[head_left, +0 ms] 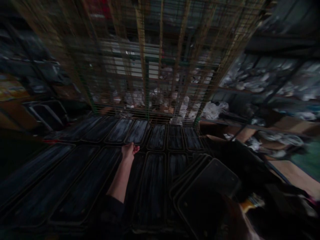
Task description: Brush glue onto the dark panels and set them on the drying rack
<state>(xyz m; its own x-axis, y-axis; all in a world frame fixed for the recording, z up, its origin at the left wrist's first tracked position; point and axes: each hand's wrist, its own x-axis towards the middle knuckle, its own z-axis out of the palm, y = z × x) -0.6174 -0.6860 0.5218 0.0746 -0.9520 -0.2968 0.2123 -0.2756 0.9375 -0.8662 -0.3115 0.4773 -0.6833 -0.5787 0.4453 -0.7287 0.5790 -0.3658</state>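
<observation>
The picture is dark and smeared by motion. My left hand (130, 150) reaches forward on a bare forearm and lies on the far edge of a black tray (152, 183), among rows of black trays (82, 186) laid flat side by side. Its fingers point away, and I cannot tell whether they grip anything. At the lower right a tilted stack of black trays (207, 190) sits close to my body. A pale patch under it seems to be my right arm or right hand (233, 218), and its fingers are hidden.
A tall wire-mesh cage (160, 66) stands right behind the rows of trays. Shelves with pale plastic-wrapped goods (270, 83) and cardboard boxes (292, 125) fill the right. More dark trays (47, 115) lean at the left.
</observation>
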